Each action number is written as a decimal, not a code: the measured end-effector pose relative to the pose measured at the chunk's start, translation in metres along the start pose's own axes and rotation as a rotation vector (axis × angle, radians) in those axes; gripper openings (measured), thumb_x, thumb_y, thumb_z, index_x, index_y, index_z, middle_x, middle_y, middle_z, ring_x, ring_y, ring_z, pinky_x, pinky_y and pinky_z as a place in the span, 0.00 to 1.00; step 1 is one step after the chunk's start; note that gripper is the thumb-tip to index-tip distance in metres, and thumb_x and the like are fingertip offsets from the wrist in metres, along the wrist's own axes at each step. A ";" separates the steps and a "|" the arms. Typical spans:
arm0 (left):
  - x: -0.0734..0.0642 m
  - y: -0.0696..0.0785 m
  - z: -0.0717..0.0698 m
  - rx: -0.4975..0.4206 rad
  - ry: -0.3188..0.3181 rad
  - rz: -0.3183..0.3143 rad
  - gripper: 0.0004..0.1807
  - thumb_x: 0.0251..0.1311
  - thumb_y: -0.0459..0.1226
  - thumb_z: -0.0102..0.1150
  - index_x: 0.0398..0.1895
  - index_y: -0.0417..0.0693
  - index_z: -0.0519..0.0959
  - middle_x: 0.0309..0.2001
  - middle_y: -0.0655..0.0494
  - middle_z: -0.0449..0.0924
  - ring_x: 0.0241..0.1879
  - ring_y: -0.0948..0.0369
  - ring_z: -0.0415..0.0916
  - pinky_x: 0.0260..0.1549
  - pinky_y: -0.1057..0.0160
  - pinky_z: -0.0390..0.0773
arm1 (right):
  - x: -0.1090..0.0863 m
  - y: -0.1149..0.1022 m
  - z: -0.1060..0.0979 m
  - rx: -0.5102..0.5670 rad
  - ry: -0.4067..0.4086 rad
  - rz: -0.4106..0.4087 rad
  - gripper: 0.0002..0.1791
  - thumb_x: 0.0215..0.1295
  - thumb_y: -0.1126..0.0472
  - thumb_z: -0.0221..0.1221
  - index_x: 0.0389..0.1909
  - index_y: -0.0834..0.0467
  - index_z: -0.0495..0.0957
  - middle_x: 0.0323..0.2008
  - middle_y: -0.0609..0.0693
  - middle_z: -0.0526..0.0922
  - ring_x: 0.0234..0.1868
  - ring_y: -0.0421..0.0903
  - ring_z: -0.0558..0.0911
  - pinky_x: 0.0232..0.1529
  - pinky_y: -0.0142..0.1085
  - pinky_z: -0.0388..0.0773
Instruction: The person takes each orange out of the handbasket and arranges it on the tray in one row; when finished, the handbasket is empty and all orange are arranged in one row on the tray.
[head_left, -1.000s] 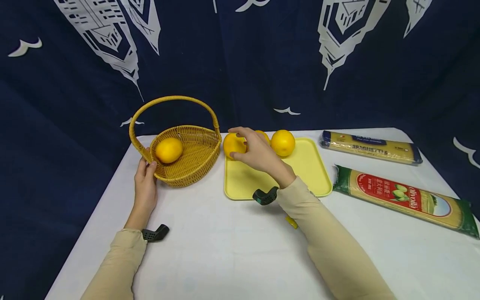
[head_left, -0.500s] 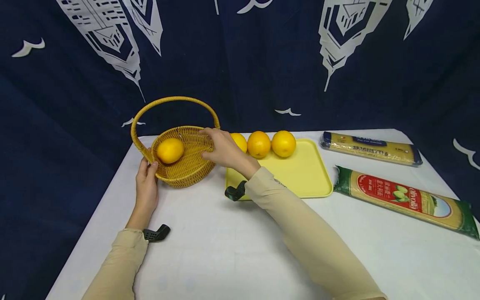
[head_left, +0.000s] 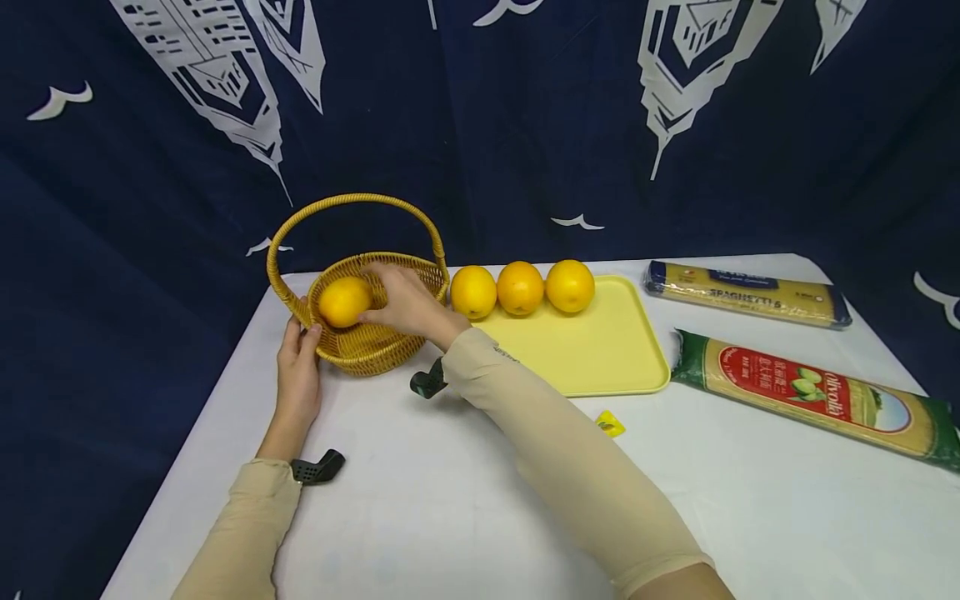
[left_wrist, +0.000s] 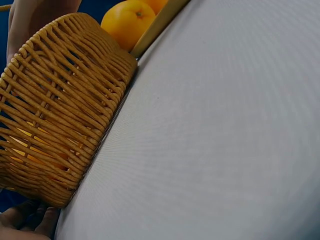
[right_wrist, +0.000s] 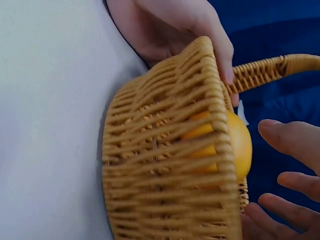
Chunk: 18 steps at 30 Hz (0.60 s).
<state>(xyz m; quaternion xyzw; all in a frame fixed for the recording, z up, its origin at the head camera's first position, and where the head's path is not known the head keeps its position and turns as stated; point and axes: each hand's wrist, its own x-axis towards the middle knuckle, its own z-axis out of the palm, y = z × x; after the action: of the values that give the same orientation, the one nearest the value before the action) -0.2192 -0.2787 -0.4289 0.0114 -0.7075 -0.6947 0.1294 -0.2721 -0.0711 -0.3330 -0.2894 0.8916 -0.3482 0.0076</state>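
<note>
A woven wicker basket [head_left: 375,358] with a tall arched handle stands at the left of the table. Inside it, by the left wall, lies one orange [head_left: 345,302]. My left hand [head_left: 298,375] grips the basket's left side near the base of the handle. Over the basket reaches my right hand [head_left: 408,302], its fingertips close to the orange. In the right wrist view a gap shows between the spread fingers [right_wrist: 287,137] and the fruit. Three more oranges [head_left: 521,288] sit in a row along the back of a yellow tray [head_left: 585,358].
Two spaghetti packs lie at the right: a blue-ended pack [head_left: 746,293] at the back and a green-ended pack [head_left: 817,396] in front. A small yellow wrapper [head_left: 611,423] lies before the tray. A dark blue printed curtain [head_left: 480,150] hangs behind the table.
My right hand has moved left from the oranges on the tray, over the basket's rim, to the orange inside. My left hand has stayed at the basket's side.
</note>
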 end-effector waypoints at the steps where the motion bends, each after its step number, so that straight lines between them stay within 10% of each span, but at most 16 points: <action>1: 0.000 0.000 0.001 0.002 0.002 0.004 0.31 0.84 0.42 0.44 0.85 0.59 0.54 0.85 0.60 0.52 0.83 0.64 0.50 0.82 0.64 0.52 | 0.002 -0.001 0.002 0.004 -0.004 0.002 0.42 0.67 0.54 0.73 0.77 0.60 0.66 0.76 0.55 0.72 0.77 0.51 0.70 0.79 0.39 0.66; 9: 0.000 0.001 -0.001 0.000 0.005 0.001 0.30 0.84 0.42 0.44 0.85 0.59 0.55 0.84 0.61 0.52 0.82 0.64 0.50 0.82 0.65 0.54 | 0.021 -0.009 0.018 -0.032 -0.073 0.045 0.43 0.69 0.55 0.70 0.81 0.58 0.62 0.80 0.54 0.65 0.82 0.53 0.61 0.83 0.41 0.58; 18: 0.000 0.000 0.000 0.010 0.007 -0.005 0.30 0.84 0.43 0.44 0.85 0.60 0.55 0.84 0.58 0.54 0.81 0.62 0.54 0.81 0.64 0.56 | 0.029 -0.011 0.031 -0.057 -0.166 0.030 0.49 0.64 0.56 0.75 0.82 0.49 0.60 0.80 0.55 0.62 0.77 0.53 0.67 0.76 0.43 0.71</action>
<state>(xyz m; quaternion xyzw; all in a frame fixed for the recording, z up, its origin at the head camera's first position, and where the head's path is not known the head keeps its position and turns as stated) -0.2195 -0.2785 -0.4286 0.0162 -0.7104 -0.6915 0.1299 -0.2843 -0.1115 -0.3439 -0.3038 0.9017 -0.2974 0.0786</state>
